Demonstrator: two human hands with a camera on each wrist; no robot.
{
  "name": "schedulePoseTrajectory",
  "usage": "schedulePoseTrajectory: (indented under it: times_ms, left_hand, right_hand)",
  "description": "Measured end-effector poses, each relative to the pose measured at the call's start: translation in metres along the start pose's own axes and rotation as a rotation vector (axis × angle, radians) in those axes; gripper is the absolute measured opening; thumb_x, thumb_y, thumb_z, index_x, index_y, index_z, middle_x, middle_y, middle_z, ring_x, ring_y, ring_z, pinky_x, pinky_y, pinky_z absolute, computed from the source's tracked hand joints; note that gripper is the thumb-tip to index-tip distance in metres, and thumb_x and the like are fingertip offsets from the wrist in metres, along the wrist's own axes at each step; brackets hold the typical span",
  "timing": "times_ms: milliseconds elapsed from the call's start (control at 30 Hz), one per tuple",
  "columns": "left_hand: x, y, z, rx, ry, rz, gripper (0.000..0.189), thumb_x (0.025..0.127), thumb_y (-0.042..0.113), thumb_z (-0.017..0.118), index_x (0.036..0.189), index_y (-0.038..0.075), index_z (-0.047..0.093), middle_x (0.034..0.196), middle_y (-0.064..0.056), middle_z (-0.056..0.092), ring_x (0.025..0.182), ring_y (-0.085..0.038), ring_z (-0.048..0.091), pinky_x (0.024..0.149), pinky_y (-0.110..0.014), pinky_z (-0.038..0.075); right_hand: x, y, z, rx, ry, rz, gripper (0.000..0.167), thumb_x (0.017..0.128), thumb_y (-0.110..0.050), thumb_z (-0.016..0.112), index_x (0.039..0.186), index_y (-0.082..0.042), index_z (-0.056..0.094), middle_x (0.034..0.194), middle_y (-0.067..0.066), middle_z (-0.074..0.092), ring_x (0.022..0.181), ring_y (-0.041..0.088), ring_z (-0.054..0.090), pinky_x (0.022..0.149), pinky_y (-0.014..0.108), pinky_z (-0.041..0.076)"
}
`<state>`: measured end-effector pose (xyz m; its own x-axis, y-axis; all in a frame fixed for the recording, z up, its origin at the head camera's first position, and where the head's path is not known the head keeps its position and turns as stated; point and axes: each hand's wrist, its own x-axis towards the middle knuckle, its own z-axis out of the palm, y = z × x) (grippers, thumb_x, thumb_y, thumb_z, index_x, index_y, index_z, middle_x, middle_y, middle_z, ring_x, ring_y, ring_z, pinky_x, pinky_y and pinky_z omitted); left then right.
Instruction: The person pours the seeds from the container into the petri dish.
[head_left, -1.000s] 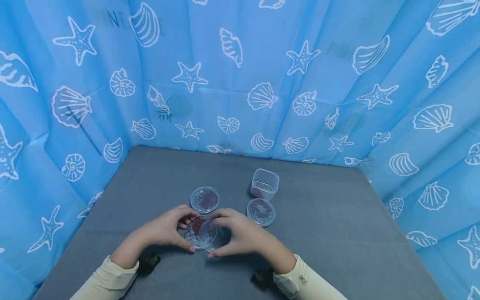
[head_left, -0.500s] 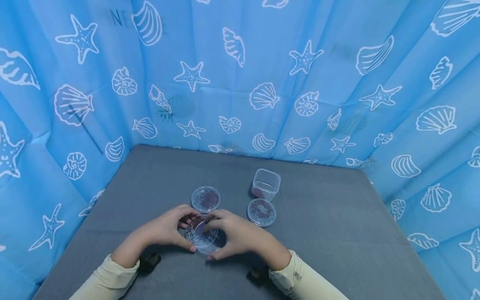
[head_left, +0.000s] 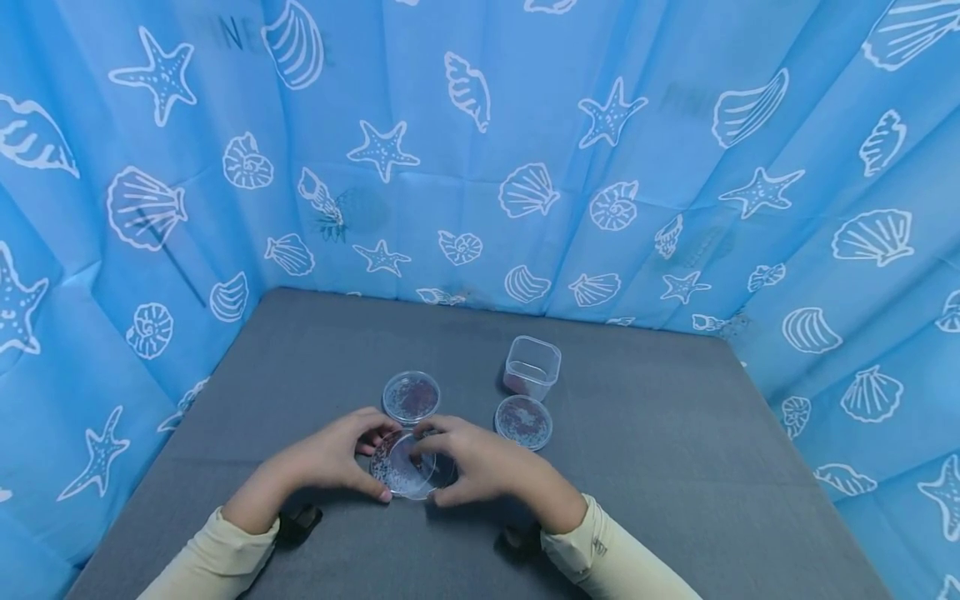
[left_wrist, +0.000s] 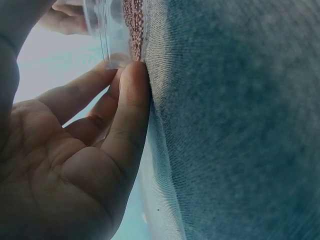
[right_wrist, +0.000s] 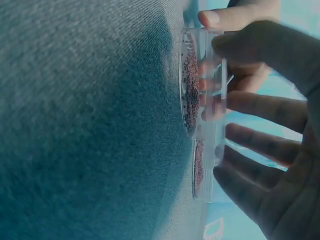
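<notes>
A clear petri dish (head_left: pixel 380 477) holding small reddish-brown grains sits on the grey cloth in front of the person. The left hand (head_left: pixel 335 457) grips its side, thumb at the near edge and fingers at the far edge. Above it the right hand (head_left: pixel 483 462) holds a clear round lid (right_wrist: pixel 220 135) by the rim, thumb opposite the fingers. In the right wrist view the lid overlaps the top of the dish and sticks out past one side. The grains (left_wrist: pixel 134 30) also show through the dish wall in the left wrist view, close to the left thumb.
Behind the hands stands a second round dish (head_left: pixel 411 398) with similar grains. A third dish (head_left: pixel 522 422) lies to the right, in front of a clear square tub (head_left: pixel 532 367) with a little reddish material inside. A blue shell-print curtain (head_left: pixel 480 167) surrounds the grey table (head_left: pixel 675 467).
The right hand has brought the lid left, from partly beside the dish to mostly over it. The left hand has stayed at the dish.
</notes>
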<state>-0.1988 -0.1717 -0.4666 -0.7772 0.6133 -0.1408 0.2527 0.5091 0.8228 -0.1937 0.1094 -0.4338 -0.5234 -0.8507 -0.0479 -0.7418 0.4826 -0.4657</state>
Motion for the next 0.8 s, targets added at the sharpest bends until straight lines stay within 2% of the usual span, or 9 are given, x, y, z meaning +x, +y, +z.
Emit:
schedulePoseTrajectory:
  times_ms: [167,433,800]
  left_hand:
    - [0.0011,-0.0004,0.0007,0.002,0.003,0.005,0.088,0.073,0.033,0.1,0.146,0.007,0.058,0.135,-0.008,0.056,0.119,-0.023,0.056,0.104,-0.037,0.057]
    - [0.0015,-0.001,0.0006,0.004,0.007,0.013,0.088,0.072,0.033,0.1,0.145,0.007,0.058,0.133,-0.008,0.057,0.119,-0.023,0.056,0.103,-0.035,0.058]
    - [0.0004,-0.0019,-0.0007,-0.034,-0.012,0.007,0.089,0.071,0.028,0.101,0.146,0.009,0.058,0.134,-0.008,0.057,0.12,-0.024,0.057,0.103,-0.035,0.058]
  right_hand:
    - [0.0033,0.0006,0.0002,-0.017,0.02,0.008,0.054,0.09,-0.027,0.085,0.14,-0.013,0.067,0.151,0.01,0.056,0.138,0.018,0.056,0.115,0.031,0.049]
    - [0.0035,-0.0008,0.0018,-0.066,-0.013,0.011,0.066,0.089,-0.021,0.083,0.15,-0.017,0.061,0.16,0.011,0.047,0.147,0.025,0.049,0.119,0.038,0.046]
    - [0.0061,-0.0032,0.0016,-0.073,0.002,0.004,0.054,0.093,-0.022,0.081,0.144,-0.017,0.066,0.158,0.01,0.051,0.145,0.022,0.05,0.12,0.036,0.045]
